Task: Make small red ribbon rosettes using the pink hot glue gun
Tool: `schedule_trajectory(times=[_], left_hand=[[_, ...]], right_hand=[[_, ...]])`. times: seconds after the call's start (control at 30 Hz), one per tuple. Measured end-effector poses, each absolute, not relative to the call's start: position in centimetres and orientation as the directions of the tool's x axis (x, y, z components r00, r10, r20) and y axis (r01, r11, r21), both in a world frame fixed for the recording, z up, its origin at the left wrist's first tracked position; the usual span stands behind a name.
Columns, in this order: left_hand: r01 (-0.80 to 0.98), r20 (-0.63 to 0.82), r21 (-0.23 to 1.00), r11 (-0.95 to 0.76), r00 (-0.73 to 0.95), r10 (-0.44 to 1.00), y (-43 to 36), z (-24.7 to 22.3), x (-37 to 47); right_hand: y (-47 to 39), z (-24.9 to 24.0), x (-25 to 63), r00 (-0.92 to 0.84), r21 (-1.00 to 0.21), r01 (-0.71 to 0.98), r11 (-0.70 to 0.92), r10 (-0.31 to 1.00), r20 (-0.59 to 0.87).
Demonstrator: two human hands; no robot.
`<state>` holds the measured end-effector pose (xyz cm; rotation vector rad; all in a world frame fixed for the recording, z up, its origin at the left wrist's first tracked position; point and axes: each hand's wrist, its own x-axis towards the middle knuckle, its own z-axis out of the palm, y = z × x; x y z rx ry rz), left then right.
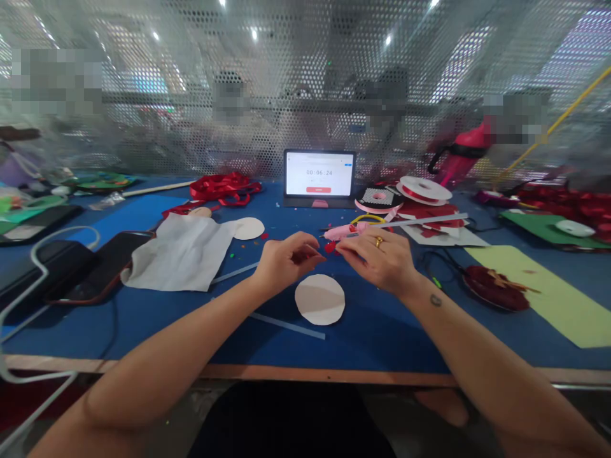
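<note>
Two bare hands above a flat, round, off-white disc (319, 299) on the blue-topped bench (377, 343).
The disc lies between the forearms, near the bench's front edge, with a straight translucent stick (291, 327) just beside it. The left hand (285, 259) is curled, thumb and fingers drawn near one another; the right hand (386, 259) is narrowed to a pinch at its fingertips. Whether either grips something thin, I cannot tell. A pink gun-shaped tool (344, 230) lies just past the right hand. The disc looks thin and light, probably card or stiff felt, likely to crease if squeezed; opposite points of its rim seem the best hold.
</note>
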<state>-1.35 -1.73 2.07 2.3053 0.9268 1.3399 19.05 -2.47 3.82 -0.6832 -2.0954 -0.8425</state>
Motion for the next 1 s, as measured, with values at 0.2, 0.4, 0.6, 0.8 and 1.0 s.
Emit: schedule_trajectory(times=[0.2, 0.4, 0.6, 0.8, 1.0], left_hand=[[0.447, 0.817, 0.286, -0.848, 0.349, 0.46, -1.89, 2.16, -1.3], [0.459, 0.865, 0.207, -0.864, 0.326, 0.381, -2.11, 2.34, -1.07], [0.461, 0.854, 0.261, -0.848, 0.299, 0.425, -2.31, 2.52, -0.99], [0.429, 0.858, 0.275, -0.861, 0.295, 0.421, -2.37, 2.38, -0.91], [0.441, 0.858, 0.281, -0.852, 0.282, 0.429, -2.52, 2.54, -0.84]], right_hand=[[-2.79, 3.81, 18.66, -0.535, 0.264, 0.681, 0.683, 0.218, 0.816], [-2.94, 3.87, 18.49, -0.529, 0.222, 0.67, 0.708, 0.246, 0.812], [-3.01, 3.83, 18.54, -0.52, 0.231, 0.659, 0.715, 0.212, 0.827], [-3.21, 4.11, 18.49, -0.548, 0.282, 0.657, 0.699, 0.185, 0.816], [-3.42, 4.09, 18.81, -0.58, 0.3, 0.643, 0.705, 0.192, 0.792]])
